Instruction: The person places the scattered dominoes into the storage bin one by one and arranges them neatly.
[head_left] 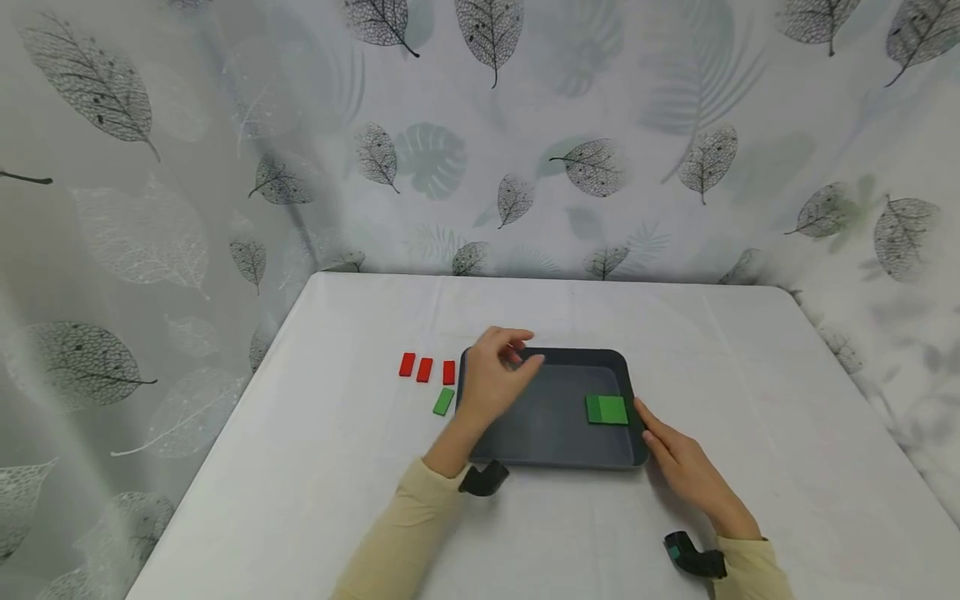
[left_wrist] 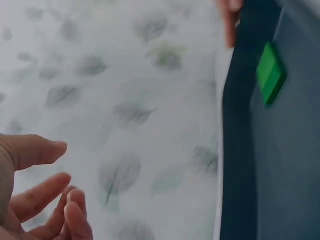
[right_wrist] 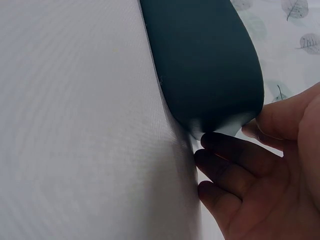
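Note:
A dark grey tray [head_left: 547,421] sits mid-table with two green blocks [head_left: 607,409] lying side by side at its right. My left hand [head_left: 525,354] hovers over the tray's back left corner, fingers loosely curled and holding nothing. In the left wrist view that hand [left_wrist: 62,170] is empty, with the tray [left_wrist: 240,150] and a green block [left_wrist: 270,75] to its right. My right hand [head_left: 648,417] rests against the tray's right front edge with relaxed fingers. In the right wrist view its fingers [right_wrist: 225,150] touch the tray's corner [right_wrist: 205,55].
Three red blocks [head_left: 424,369] stand in a row on the white table [head_left: 300,467] left of the tray, with one green block [head_left: 443,402] in front of them. A leaf-print curtain [head_left: 480,167] closes the back and sides.

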